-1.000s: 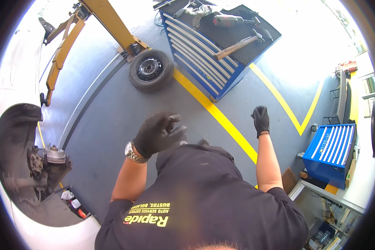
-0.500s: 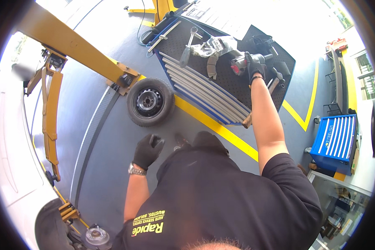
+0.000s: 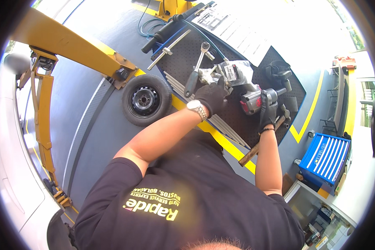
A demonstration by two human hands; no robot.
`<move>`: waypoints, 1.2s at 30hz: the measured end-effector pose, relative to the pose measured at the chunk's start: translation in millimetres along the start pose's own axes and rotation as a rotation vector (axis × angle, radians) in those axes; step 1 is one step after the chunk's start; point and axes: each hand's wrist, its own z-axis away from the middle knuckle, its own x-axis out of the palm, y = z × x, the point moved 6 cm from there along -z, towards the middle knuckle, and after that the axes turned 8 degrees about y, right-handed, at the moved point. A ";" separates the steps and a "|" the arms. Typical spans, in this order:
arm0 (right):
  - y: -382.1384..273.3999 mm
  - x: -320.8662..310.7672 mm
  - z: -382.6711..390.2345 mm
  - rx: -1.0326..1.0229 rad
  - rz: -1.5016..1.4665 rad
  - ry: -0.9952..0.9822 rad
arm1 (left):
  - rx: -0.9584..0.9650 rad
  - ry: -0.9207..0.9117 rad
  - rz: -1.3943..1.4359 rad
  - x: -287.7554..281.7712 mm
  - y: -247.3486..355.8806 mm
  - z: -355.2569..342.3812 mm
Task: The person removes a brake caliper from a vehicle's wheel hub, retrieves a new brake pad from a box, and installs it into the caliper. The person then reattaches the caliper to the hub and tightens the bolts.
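My right hand (image 3: 268, 113), in a black glove, is closed on a grey and red impact wrench (image 3: 251, 101) resting on the cart's dark top. My left hand (image 3: 212, 98), gloved too, with a metal watch at the wrist, reaches over the cart's near part. Its fingers are bent at the edge of a clear plastic bag (image 3: 239, 71); what they hold is hidden under the glove. Left of that hand lies a ratchet (image 3: 197, 68) with a dark grip. A hammer (image 3: 263, 141) with a wooden handle lies beside my right wrist, its handle jutting over the cart's near edge.
The tool cart (image 3: 177, 52) also carries a sliding T-bar (image 3: 169, 50) and a clipboard with papers (image 3: 233, 29). A wheel (image 3: 146, 100) lies on the floor to the left, by a yellow lift arm (image 3: 71, 37). A blue tool chest (image 3: 324, 158) stands right.
My left hand has come up from beside my body onto the cart, where the brake pad lay in view. My right hand stays at the impact wrench. The view has shifted closer to the cart.
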 end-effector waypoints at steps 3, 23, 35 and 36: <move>-0.2 2.0 -0.6 -0.030 -0.106 0.006 | 0.078 0.066 0.409 -21.7 -20.9 14.4; 4.6 122.4 22.4 -0.272 0.115 -0.211 | -0.666 1.518 1.374 -141.8 -441.6 445.0; -1.5 91.8 65.8 -0.217 0.160 -0.073 | -1.645 1.036 -0.301 -327.3 -713.5 681.6; -1.3 80.6 62.7 -0.217 0.158 -0.058 | -1.659 1.010 -0.256 -327.3 -732.2 686.5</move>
